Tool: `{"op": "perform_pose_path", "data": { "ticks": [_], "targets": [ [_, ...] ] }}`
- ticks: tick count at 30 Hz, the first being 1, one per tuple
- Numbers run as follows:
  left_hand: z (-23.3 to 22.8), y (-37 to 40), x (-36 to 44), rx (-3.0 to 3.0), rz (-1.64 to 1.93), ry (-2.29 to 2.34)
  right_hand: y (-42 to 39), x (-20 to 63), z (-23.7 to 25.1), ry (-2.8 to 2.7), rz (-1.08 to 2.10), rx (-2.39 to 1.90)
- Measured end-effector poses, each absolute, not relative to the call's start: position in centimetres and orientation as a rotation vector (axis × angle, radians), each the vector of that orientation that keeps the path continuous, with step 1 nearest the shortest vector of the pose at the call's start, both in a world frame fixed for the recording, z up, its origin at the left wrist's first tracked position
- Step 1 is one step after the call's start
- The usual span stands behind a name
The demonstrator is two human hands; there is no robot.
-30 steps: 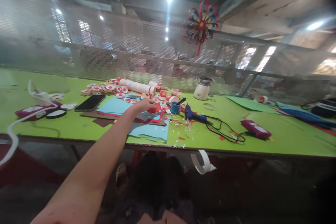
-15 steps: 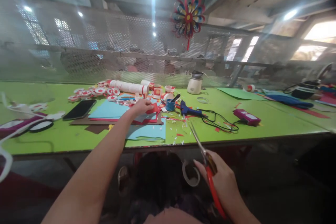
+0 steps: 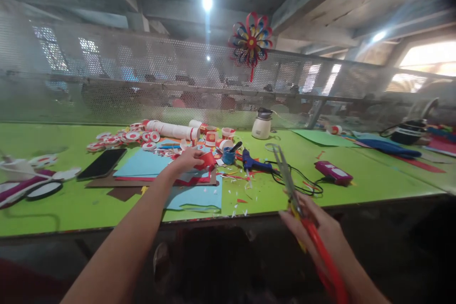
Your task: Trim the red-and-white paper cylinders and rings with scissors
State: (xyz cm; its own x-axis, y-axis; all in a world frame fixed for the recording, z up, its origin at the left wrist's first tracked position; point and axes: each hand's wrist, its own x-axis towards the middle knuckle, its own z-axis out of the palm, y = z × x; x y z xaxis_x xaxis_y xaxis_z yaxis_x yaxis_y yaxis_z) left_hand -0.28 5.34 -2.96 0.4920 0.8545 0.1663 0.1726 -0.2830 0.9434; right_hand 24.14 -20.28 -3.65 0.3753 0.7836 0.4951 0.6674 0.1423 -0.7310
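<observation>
Two hands are in view, one on each side of the glue gun (image 3: 258, 164). The left hand (image 3: 188, 159), to the left of the gun, has its fingertips closed on one red paper (image 3: 206, 160), above the blue sheets (image 3: 137, 164); its thumb is mostly hidden. The right hand (image 3: 318, 228), nearer than the gun and to its right, is clamped around one pair of scissors (image 3: 294, 194). Their blades are blurred and seem slightly apart; the red handle is cut off by the lower edge. Just left of the gun stands one blue pot (image 3: 228, 156). Farther left lie one phone (image 3: 102, 164) and many discs (image 3: 123, 137), which overlap too much for counting. Behind the gun is one jug (image 3: 261, 126).
</observation>
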Motion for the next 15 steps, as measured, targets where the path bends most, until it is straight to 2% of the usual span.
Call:
{"op": "perform_pose_path", "data": {
  "ticks": [3, 5, 11, 15],
  "targets": [
    [-2.7, 5.0, -0.5, 1.611, 0.739, 0.775, -17.4, 26.4, -0.3, -1.597, 0.166, -1.603],
    [-2.7, 5.0, -0.8, 1.539, 0.713, 0.732, -15.2, 27.3, 0.3, -1.65, 0.072, -1.601],
    [-3.2, 5.5, -1.2, 1.387, 0.705, 0.625, -10.7, 27.2, -2.6, -2.067, 0.111, -1.62],
    [-3.0, 5.2, -1.1, 1.311, 0.709, 0.739, -9.7, 26.8, -3.8, -2.156, 0.166, -1.668]
  ]
}}
